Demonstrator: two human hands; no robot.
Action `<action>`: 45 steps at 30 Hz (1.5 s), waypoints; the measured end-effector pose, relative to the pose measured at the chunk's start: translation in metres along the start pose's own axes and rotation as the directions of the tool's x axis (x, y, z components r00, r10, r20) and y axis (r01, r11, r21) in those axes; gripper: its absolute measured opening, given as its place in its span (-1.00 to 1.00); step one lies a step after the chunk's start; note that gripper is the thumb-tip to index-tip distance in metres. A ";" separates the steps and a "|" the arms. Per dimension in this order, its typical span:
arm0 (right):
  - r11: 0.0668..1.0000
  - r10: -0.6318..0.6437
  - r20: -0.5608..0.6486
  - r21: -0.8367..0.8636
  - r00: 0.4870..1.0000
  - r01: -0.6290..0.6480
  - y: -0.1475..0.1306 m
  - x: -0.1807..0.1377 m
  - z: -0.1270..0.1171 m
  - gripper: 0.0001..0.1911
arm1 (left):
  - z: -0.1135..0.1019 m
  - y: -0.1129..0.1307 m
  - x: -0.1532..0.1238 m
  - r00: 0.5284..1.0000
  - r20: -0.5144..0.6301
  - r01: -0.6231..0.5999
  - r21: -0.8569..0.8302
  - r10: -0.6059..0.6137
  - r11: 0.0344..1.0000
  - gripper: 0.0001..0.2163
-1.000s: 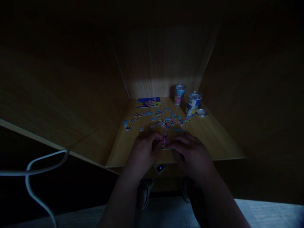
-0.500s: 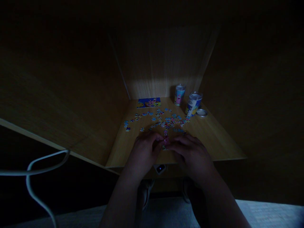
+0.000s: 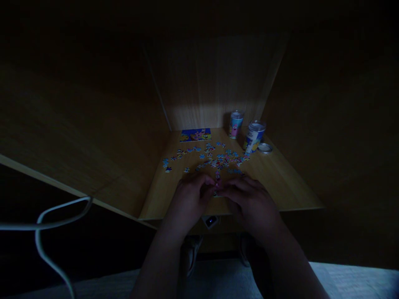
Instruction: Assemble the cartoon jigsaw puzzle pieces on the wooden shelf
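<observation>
- left hand point(image 3: 188, 200) and right hand point(image 3: 253, 203) both pinch one puzzle piece point(image 3: 217, 182)
- loose pieces point(image 3: 220, 159) on desk point(image 3: 282, 187) just beyond hands
- tins point(image 3: 254, 135) beyond right hand

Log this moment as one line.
left hand + right hand: fingertips meeting on small pink jigsaw pieces | pale wooden desk, near edge | scattered colourful jigsaw pieces beyond | grip: too dark to tell

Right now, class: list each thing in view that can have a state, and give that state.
Left hand: curled, fingertips at the near pieces, grip unclear.
Right hand: the same.
Loose pieces: scattered flat on the desk.
Near can: upright.
Lid: flat, beside that can.
Far can: upright.
Picture: flat at the back.
</observation>
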State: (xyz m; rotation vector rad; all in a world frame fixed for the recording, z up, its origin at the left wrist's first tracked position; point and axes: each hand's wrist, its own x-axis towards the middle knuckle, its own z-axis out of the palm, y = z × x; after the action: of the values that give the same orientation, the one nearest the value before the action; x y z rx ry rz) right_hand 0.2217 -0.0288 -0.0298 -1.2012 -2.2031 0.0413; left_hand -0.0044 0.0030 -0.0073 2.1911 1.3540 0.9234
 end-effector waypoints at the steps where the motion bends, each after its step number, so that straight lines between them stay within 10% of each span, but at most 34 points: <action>1: 1.000 0.003 0.000 0.002 1.000 -0.003 0.000 0.000 0.000 -0.64 | 0.000 0.000 0.000 1.000 -0.002 -0.007 0.003 0.007 1.000 -0.86; 45: 1.000 -0.023 0.011 0.000 1.000 0.023 -0.001 0.000 -0.002 -0.56 | 0.001 -0.002 -0.001 0.999 -0.002 -0.042 0.060 0.043 0.997 -0.86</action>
State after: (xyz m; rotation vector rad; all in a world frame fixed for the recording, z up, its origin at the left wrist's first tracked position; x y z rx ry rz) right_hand 0.2222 -0.0300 -0.0275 -1.1775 -2.2260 0.0383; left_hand -0.0050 0.0026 -0.0098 2.2724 1.3584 0.9129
